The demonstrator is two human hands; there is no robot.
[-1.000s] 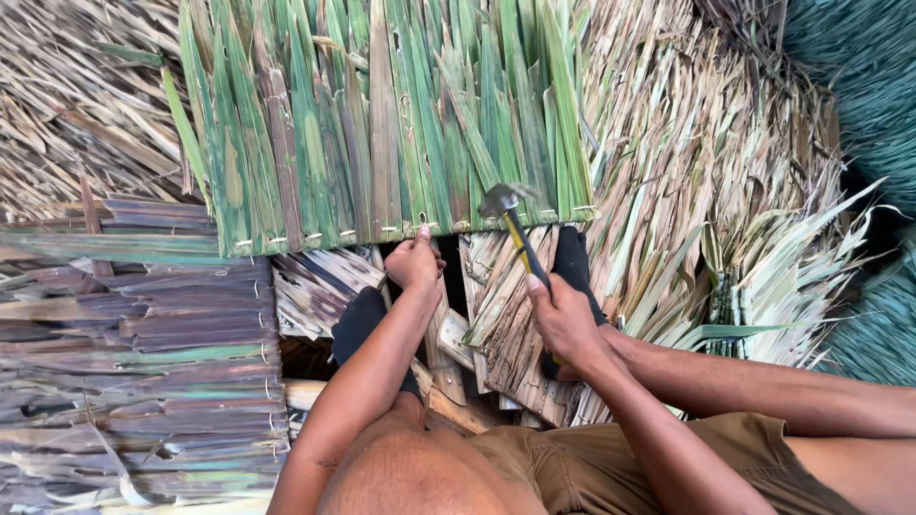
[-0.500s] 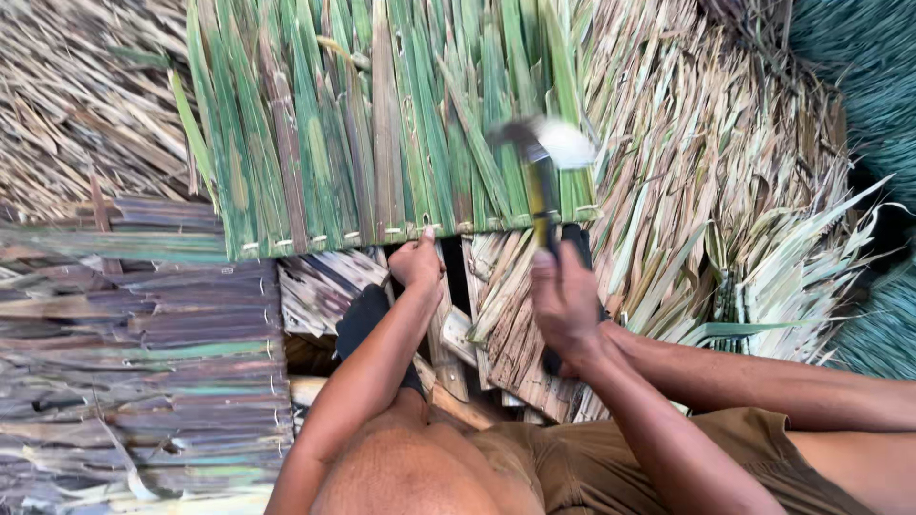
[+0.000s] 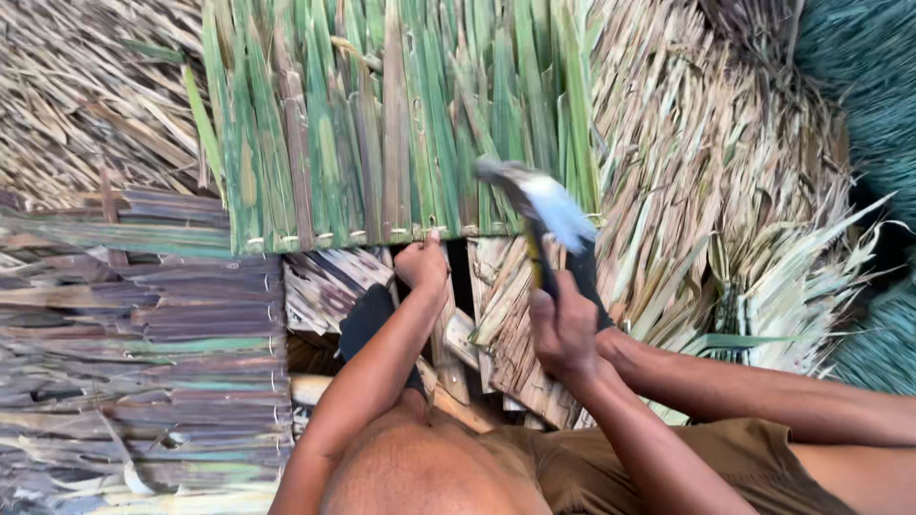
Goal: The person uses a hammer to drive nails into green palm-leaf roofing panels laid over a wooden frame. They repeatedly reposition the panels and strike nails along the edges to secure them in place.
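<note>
A hammer with a grey metal head and a dark, yellow-marked handle (image 3: 536,205) is raised over the lower edge of a panel of green palm leaves folded side by side over a thin stick (image 3: 401,124). Its head is motion-blurred, so its exact shape cannot be told. The handle runs down into the right hand (image 3: 565,329), whose grip is closed around its lower end; the head stands above and slightly left of that fist, over the stitched hem of the panel.

The left hand (image 3: 423,262) is to the left of the hammer, well apart from it. Its grip is closed, fingers curled and pressed against the panel's lower edge, touching the hem where pale ties show in a row; whether something small is pinched there is too small to tell.

Below the panel, between the two forearms, lie dry tan leaf strips and pale wooden slats (image 3: 506,334). The person's brown shorts (image 3: 706,467) show at the bottom. To the left lies a stack of weathered grey-purple woven leaf panels (image 3: 143,353). Dry straw-coloured thatch (image 3: 716,172) spreads to the right, and a darker blue-green mass of leaves (image 3: 868,86) fills the upper right corner.
</note>
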